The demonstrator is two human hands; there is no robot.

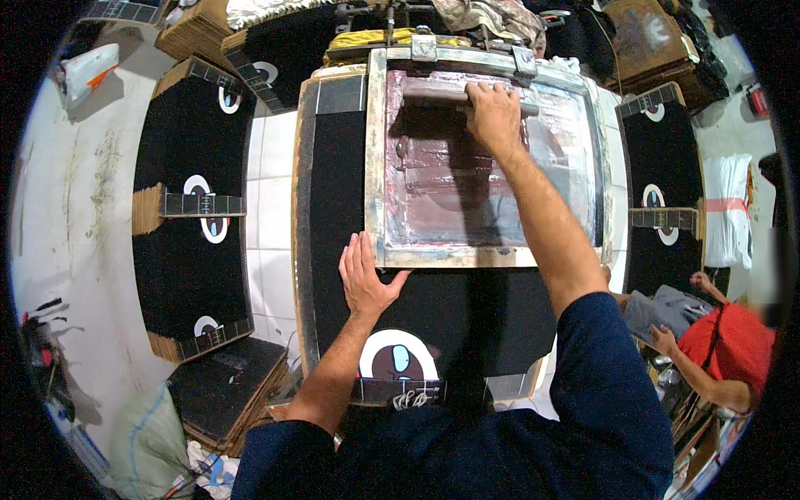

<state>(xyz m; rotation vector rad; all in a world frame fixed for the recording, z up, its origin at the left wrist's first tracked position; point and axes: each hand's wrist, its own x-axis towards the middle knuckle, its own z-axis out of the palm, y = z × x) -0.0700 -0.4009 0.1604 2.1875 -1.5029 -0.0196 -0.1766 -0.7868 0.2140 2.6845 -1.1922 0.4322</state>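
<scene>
Gripping the grey bar-shaped squeegee [454, 93] near the far edge of the wooden-framed printing screen [487, 158], my right hand [493, 117] is curled shut over its handle. There is one squeegee; its long axis runs left to right across the screen, and it lies under my right palm, sticking out past it on both sides.

My left hand [364, 279] lies flat with fingers together and thumb spread, pressing on the black fabric panel [337, 192] just at the near left corner of the screen frame, fingertips pointing away from me and the thumb touching the frame's near edge.

One screen sits on that panel, its mesh smeared with pinkish ink. Nearer to me than the screen, the panel shows one white round print with a brown and blue motif [398, 357].

Left of the screen, beyond a strip of white tiles, a long black printed board [187, 208] carries three such white prints. Right of the screen stands another black printed board [658, 183] with two prints showing.

Near and to the right of the screen, another person in a red top [725, 346] has both hands on grey cloth.
</scene>
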